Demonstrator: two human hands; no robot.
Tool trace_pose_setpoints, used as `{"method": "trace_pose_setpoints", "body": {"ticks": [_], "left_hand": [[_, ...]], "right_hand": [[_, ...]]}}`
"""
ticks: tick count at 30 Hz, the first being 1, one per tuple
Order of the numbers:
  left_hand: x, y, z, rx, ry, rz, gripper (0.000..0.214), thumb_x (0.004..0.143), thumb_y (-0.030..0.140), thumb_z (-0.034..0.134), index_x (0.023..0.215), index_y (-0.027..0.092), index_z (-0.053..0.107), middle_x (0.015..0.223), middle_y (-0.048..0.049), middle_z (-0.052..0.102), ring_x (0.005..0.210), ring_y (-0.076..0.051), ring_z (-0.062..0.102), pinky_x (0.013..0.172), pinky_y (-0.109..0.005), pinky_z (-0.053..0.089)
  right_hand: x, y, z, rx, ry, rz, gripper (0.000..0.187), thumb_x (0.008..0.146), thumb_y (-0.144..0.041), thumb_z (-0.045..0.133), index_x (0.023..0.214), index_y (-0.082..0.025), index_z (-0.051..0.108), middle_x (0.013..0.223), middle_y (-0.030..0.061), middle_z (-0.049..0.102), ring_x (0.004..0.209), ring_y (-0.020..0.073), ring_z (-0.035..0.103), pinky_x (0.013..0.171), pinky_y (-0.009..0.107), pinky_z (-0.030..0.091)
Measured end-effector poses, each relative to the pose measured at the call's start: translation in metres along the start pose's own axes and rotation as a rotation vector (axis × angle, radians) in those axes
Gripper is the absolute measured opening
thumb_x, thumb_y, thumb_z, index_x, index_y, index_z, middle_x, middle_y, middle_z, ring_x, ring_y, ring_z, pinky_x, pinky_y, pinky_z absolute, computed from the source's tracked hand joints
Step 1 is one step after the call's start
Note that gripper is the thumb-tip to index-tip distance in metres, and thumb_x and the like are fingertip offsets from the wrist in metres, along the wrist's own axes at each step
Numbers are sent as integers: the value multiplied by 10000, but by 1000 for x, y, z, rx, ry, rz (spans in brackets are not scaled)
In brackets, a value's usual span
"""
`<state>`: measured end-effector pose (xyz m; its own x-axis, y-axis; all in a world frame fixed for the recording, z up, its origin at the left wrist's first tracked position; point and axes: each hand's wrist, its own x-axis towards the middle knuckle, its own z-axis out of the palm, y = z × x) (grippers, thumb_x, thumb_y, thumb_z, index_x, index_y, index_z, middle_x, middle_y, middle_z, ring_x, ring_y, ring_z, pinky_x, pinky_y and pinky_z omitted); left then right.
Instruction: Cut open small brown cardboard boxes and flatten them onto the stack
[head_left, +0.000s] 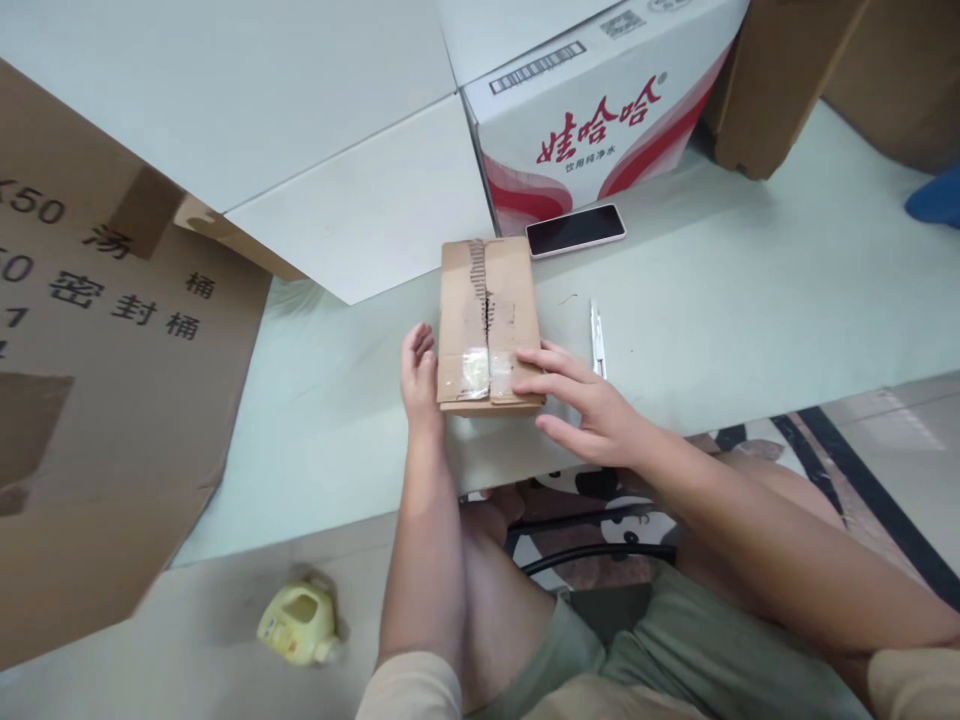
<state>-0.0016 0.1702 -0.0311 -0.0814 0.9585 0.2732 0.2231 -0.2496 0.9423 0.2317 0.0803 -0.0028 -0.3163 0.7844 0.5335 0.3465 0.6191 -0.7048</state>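
A small brown cardboard box (487, 310) lies on the pale green table (750, 300), its top seam taped and partly torn. My left hand (418, 375) rests flat against the box's left side, fingers straight. My right hand (581, 400) lies on the box's near right corner with its fingers spread over the tape. Neither hand grips anything.
A black phone (575, 229) lies just behind the box. A white pen-like tool (597, 338) lies to its right. A white and red printed carton (600, 100) and brown boxes (780, 80) stand at the back. A large flattened carton (97, 400) leans on the left. A yellow jug (298, 625) sits on the floor.
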Motion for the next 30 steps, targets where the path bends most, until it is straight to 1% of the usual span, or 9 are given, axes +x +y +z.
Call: {"method": "trace_pose_setpoints", "body": {"ticks": [3, 7, 12, 15, 17, 20, 24, 27, 30], "left_hand": [[-3, 5, -4, -116, -134, 85, 739, 808, 888, 468, 1153, 285, 719, 1587, -85, 500, 1501, -343, 453, 1201, -496, 437], [-5, 5, -8, -106, -280, 173, 614, 804, 827, 550, 1031, 292, 746, 1638, -51, 428, 1568, -363, 342, 1260, -547, 343], [-7, 3, -8, -52, -251, 229, 567, 863, 769, 532, 1070, 281, 731, 1615, -81, 446, 1560, -348, 350, 1268, -562, 309], [-8, 7, -6, -59, -250, 236, 517, 892, 716, 533, 1073, 274, 730, 1609, -83, 449, 1553, -341, 358, 1268, -558, 305], [-9, 10, -4, -42, -233, 230, 525, 898, 718, 515, 1063, 266, 724, 1601, -88, 453, 1549, -341, 362, 1269, -556, 302], [-12, 13, 0, 0, -193, 216, 577, 899, 754, 469, 1050, 254, 714, 1582, -102, 467, 1538, -347, 373, 1260, -550, 317], [-18, 17, 9, 31, -144, 234, 622, 936, 750, 377, 1074, 243, 710, 1562, -113, 485, 1515, -337, 408, 1244, -529, 341], [-24, 23, 19, 87, -102, 256, 627, 962, 729, 340, 1084, 234, 706, 1553, -127, 493, 1509, -334, 413, 1242, -528, 340], [-31, 29, 30, 142, -46, 289, 606, 990, 684, 326, 1095, 217, 697, 1540, -152, 499, 1500, -332, 423, 1239, -529, 343]], "right_hand": [[1, -2, -5, -11, 71, 97, 296, 966, -302, 541, 1236, -232, 640, 1439, 139, 618, 1202, 241, 680, 971, 424, 601], [1, 13, -21, -294, 211, 567, 284, 917, -329, 542, 1155, -200, 626, 925, 72, 712, 627, 174, 608, 627, 342, 519], [-2, 39, -32, -655, -118, 878, 622, 906, -444, 530, 1445, -134, 503, 909, 142, 739, 717, 303, 652, 612, 381, 464], [-1, 44, -30, -697, -187, 892, 665, 889, -354, 529, 1513, -137, 463, 937, 169, 748, 738, 314, 668, 630, 390, 475], [3, 43, -29, -603, -156, 892, 638, 848, -288, 543, 1474, -163, 523, 803, 110, 726, 692, 283, 653, 649, 386, 489], [10, 35, -29, -129, 7, 860, 494, 812, -258, 505, 1286, -203, 635, 696, 30, 675, 599, 218, 625, 634, 369, 522], [17, 11, -32, 464, 319, 654, 382, 837, -314, 441, 1180, -230, 586, 827, 55, 734, 658, 214, 702, 666, 403, 588], [17, -11, -31, 455, 369, 498, 317, 889, -433, 506, 1156, -270, 551, 835, 43, 742, 710, 219, 717, 707, 418, 605], [12, -29, -24, 231, 362, 398, 238, 902, -498, 613, 968, -272, 579, 665, 4, 666, 553, 174, 614, 544, 329, 532]]}}
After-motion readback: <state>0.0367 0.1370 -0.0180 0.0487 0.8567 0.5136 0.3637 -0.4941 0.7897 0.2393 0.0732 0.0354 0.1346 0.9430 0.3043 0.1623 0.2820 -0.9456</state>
